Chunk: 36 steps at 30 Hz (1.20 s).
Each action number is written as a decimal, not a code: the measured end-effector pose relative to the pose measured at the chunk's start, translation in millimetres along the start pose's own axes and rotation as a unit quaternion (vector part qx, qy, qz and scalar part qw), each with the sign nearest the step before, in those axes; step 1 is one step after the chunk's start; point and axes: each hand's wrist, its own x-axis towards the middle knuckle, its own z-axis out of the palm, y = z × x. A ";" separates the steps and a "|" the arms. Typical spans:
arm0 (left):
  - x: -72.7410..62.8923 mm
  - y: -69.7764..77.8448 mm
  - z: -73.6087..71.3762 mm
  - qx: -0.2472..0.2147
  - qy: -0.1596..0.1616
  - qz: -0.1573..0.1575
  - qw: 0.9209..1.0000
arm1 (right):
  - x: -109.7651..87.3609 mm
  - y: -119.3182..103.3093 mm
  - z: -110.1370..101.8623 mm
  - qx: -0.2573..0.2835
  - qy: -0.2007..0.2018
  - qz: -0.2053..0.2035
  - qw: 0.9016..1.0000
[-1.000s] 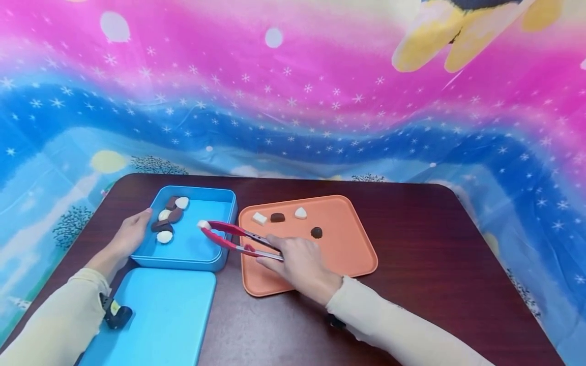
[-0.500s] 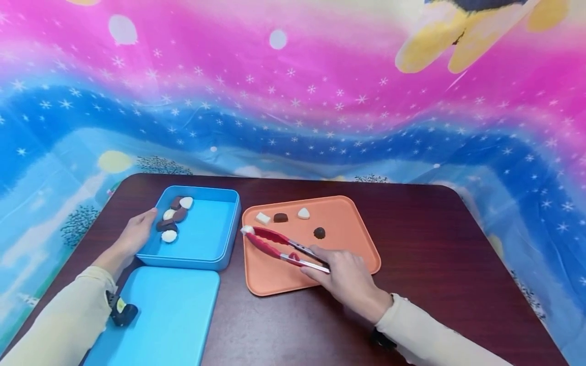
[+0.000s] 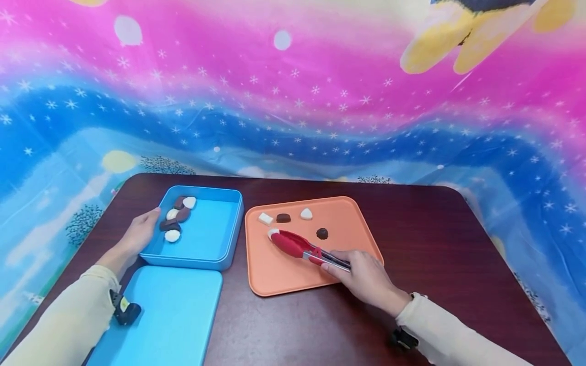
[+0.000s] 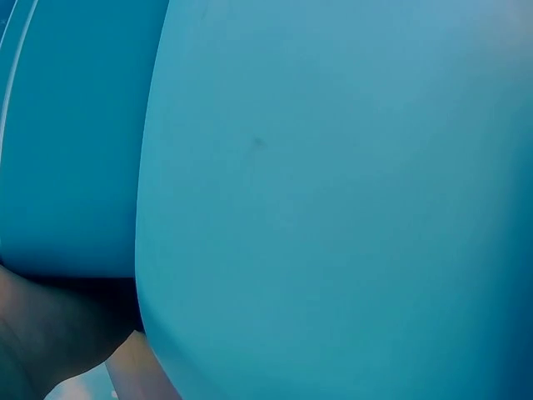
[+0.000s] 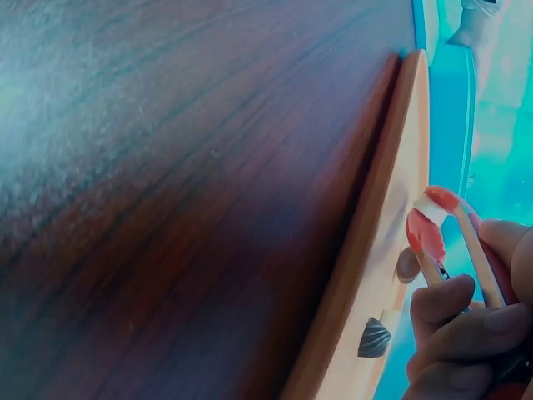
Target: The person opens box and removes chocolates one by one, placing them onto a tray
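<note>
My right hand grips red-tipped metal tongs above the left part of the orange tray. A small white piece sits between the tips; the right wrist view shows the white piece there too. On the tray lie a white block, a dark brown chocolate, a white triangular piece and a round dark chocolate. At the left wall of the blue box, my left hand holds its side; some fingers are hidden. Several brown and white chocolates lie inside.
A flat blue lid lies in front of the box and fills most of the left wrist view. Everything stands on a dark brown table. A patterned cloth hangs behind the table.
My right hand has moved the tongs rightward from above the box to above the tray, with the white piece still at the tips. The tongs look narrower. My left hand stays at the box.
</note>
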 end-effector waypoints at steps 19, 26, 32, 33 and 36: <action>-0.1 -2.5 -3.3 0.000 0.000 -0.013 1.000 | -2.0 3.3 -11.2 -0.013 -0.026 0.031 0.999; -0.7 -2.6 -2.9 -0.005 0.002 -0.007 1.000 | -0.6 5.7 -15.6 -0.027 -0.007 0.011 1.000; 0.2 -0.3 -0.1 -0.001 0.004 -0.011 1.000 | -1.6 8.2 -20.7 -0.038 0.011 0.017 0.999; 0.4 0.2 0.2 -0.001 0.004 -0.012 1.000 | -1.6 8.3 -21.3 -0.038 0.015 0.017 0.999; 0.4 1.4 0.3 0.003 0.004 -0.014 1.000 | -0.9 7.2 -21.9 -0.029 0.026 0.010 0.999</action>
